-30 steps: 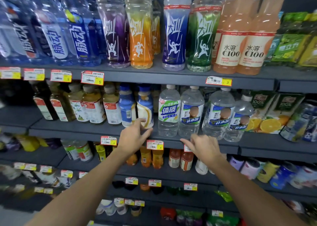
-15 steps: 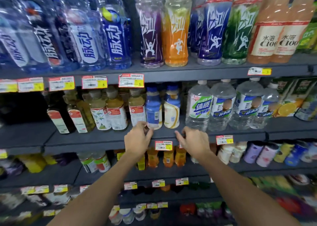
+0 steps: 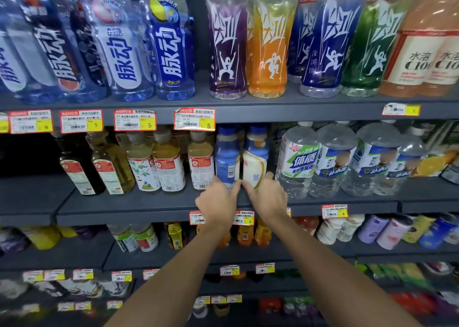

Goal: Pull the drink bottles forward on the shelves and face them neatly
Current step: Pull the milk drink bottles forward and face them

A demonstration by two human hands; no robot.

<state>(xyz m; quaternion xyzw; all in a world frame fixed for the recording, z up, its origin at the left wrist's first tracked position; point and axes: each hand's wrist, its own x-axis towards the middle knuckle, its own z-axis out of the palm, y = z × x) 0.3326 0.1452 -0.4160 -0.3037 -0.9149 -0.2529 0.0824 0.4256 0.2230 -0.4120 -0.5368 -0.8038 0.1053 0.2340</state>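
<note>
Blue drink bottle (image 3: 226, 160) and white drink bottle (image 3: 255, 164): side by side, upright, centre of frame, on the middle shelf (image 3: 136, 202), set back from its front edge. Both have blue caps just under the shelf above.

Left hand (image 3: 217, 202): fingers curled round the base of the blue drink bottle, gripping it low. Right hand (image 3: 268, 197): wrapped round the base of the white drink bottle, thumb on its left side, one finger showing on its right. The two hands nearly touch between the bottles. Both forearms come up from the bottom of the frame.

Neighbours on the same shelf: tea bottles (image 3: 169, 168) in a row just left of the blue one, clear water bottles (image 3: 298, 168) just right of the white one.

Upper shelf, top of frame: purple bottle (image 3: 227, 53) and orange bottle (image 3: 269, 53) above the hands, standing at the front edge.

Price tag (image 3: 244, 218) on the shelf lip, partly covered by the wrists.

Lower shelves are blurred; contents can't be read.
</note>
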